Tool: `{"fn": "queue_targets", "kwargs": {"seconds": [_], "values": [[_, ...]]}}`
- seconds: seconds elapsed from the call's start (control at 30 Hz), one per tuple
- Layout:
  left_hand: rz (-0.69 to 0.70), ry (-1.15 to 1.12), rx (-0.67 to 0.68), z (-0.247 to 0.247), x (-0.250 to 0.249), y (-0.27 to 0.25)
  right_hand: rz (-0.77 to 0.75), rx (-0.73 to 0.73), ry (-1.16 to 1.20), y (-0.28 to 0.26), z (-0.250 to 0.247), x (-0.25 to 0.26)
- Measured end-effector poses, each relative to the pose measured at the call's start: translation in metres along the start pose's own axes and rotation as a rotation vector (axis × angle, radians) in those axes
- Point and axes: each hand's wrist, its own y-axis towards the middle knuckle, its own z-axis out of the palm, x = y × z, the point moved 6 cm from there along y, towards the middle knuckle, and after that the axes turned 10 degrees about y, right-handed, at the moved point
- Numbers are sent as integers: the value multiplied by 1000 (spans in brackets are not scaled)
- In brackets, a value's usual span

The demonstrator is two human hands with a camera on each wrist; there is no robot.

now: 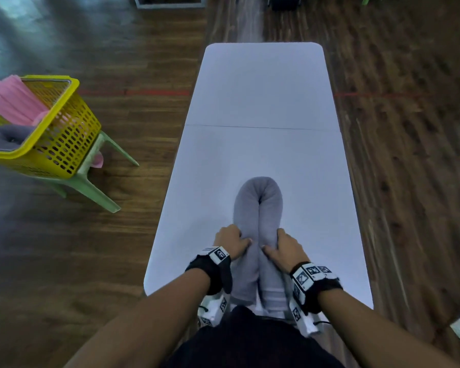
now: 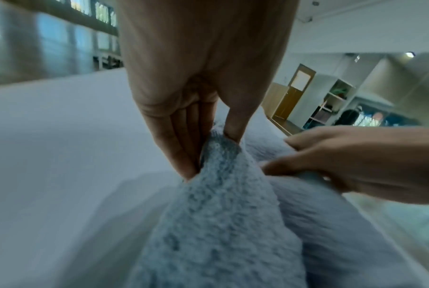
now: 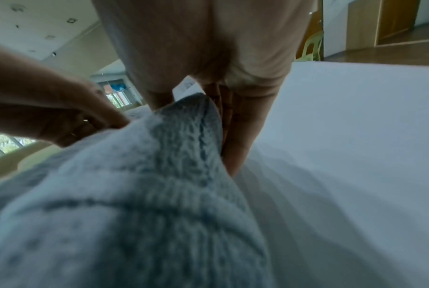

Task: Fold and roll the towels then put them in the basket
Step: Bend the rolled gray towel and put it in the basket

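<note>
A grey towel [image 1: 258, 205], folded into a long band and bent into a narrow U, lies on the white table [image 1: 263, 88] near its front edge. The bend points away from me. My left hand [image 1: 237, 240] grips the left leg of the U, and my right hand [image 1: 274, 243] grips the right leg. In the left wrist view the left hand [image 2: 210, 154] pinches a ridge of the fluffy towel [image 2: 220, 214] between thumb and fingers. The right hand [image 3: 196, 136] pinches the towel [image 3: 134, 194] the same way. The yellow basket [image 1: 64, 134] stands at the far left.
The basket rests on a green plastic stool [image 1: 91, 179] on the wooden floor, left of the table. A pink towel [image 1: 16, 99] and a rolled grey towel [image 1: 10, 136] lie inside it. The table's far half is bare white surface.
</note>
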Motion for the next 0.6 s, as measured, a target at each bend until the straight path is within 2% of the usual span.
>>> {"fn": "queue_targets", "kwargs": {"seconds": [0.1, 0.17, 0.27, 0.33, 0.43, 0.5, 0.6], "values": [[-71, -110, -45, 12, -8, -10, 83, -69, 9, -3, 6, 2], [-63, -141, -61, 17, -7, -16, 133, -149, -22, -5, 4, 6], [35, -233, 38, 35, -12, -29, 244, -224, -14, -1, 10, 24], [139, -266, 104, 42, -16, -42, 279, -210, -141, 10, 20, 32], [183, -247, 148, 45, 5, -59, 239, -213, -328, 26, 25, 39], [144, -270, 129, 44, 36, -68, 159, -210, -307, 39, 19, 47], [48, -317, 84, 42, 112, -88, 21, -182, -216, 57, 15, 85]]}}
